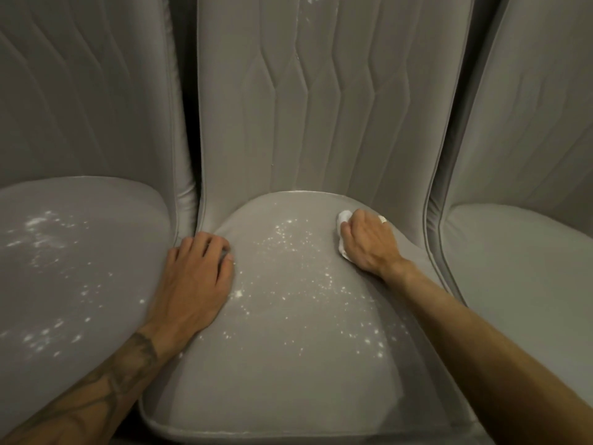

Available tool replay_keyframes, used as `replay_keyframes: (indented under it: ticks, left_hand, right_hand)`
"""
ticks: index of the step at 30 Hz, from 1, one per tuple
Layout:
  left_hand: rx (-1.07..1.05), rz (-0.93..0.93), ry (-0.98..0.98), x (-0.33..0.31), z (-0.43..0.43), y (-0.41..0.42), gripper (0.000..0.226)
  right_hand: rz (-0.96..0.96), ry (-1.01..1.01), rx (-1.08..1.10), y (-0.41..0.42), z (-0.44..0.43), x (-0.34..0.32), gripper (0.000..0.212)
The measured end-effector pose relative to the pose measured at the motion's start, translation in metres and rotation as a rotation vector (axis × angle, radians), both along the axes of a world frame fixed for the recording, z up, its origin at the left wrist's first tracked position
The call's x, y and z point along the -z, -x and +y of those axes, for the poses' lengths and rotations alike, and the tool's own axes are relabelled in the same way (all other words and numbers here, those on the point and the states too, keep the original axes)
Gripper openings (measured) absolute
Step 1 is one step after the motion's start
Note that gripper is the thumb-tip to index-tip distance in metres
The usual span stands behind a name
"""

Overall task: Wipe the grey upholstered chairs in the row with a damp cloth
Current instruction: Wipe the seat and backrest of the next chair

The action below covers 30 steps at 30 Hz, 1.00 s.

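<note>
Three grey chairs (288, 374), one cloth (344, 216)

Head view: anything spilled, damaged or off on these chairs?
Yes: white powdery specks are scattered over the middle seat and the left seat, with a few high on the middle backrest. The right seat shows none. The right hand holds a white cloth at the middle seat's back right. No tears visible.

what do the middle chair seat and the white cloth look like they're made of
Middle chair seat: seemingly smooth, matte grey upholstery fabric over padding, judging by its piped edge and soft rounded shape. Cloth: soft and white, crumpled under the right hand; textile or paper, too little shows to tell.
</note>
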<state>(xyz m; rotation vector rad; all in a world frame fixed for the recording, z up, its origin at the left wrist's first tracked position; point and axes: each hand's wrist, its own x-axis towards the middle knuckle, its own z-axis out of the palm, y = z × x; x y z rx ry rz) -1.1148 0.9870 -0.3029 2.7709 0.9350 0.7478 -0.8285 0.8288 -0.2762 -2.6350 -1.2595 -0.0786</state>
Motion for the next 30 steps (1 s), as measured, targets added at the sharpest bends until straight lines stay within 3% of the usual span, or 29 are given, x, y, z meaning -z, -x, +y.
replay_keyframes:
  ticks: [5,12,18,26,30]
  left_hand:
    - [0.034,-0.006,0.005,-0.001,0.000,0.003,0.015]
    - [0.024,-0.021,0.004,-0.001,0.001,0.002,0.014]
    - [0.035,-0.028,-0.014,0.003,0.003,0.002,0.012]
    - [0.011,-0.018,-0.010,0.001,0.002,0.001,0.014]
    - [0.013,-0.013,0.004,0.000,0.000,0.002,0.014]
  right_hand:
    - [0.001,-0.070,-0.228,0.003,-0.030,-0.002,0.028]
    - [-0.110,0.014,-0.078,-0.007,-0.021,-0.002,0.034]
    - [0.046,0.098,-0.333,-0.002,-0.064,-0.003,0.039]
    - [-0.017,0.041,-0.068,-0.020,-0.017,-0.006,0.029]
    - [-0.008,0.084,-0.252,-0.019,-0.043,-0.002,0.034]
